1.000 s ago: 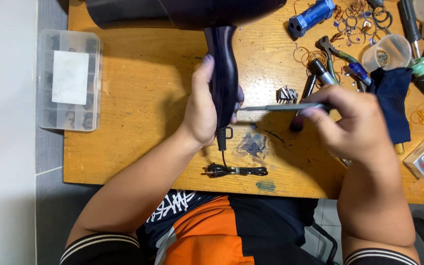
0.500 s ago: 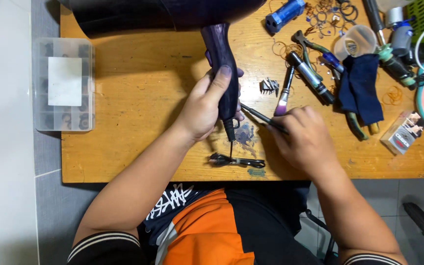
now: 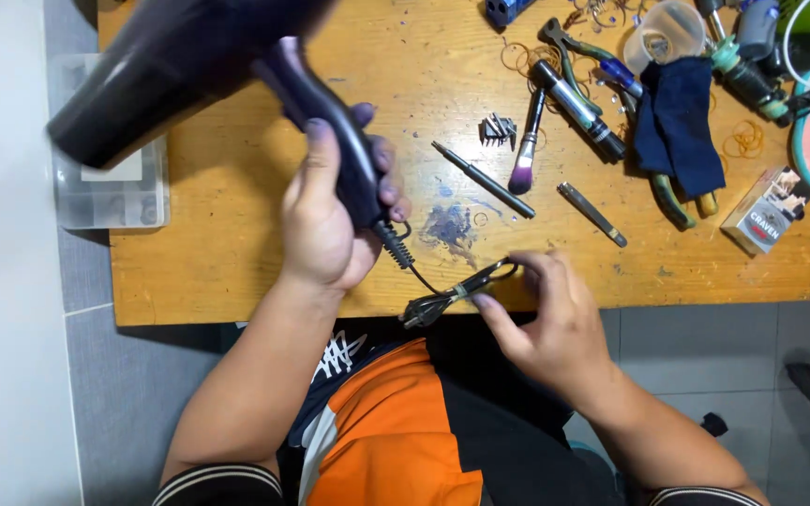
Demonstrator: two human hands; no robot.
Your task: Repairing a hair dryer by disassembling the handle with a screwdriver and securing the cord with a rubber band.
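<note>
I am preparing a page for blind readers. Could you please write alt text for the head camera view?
A person's left hand holds a dark hair dryer by its handle above a wooden table, while the right hand pinches its bundled black cord at the table's near edge. Screwdriver bits, pliers, a small brush and a blue cloth lie scattered farther back.

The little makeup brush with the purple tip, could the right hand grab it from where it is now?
Probably yes, once it lets go. The right hand pinches the bundled black cord at the table's near edge, and the brush lies just beyond it. Only a thin metal rod lies between, flat on the wooden table.
</note>
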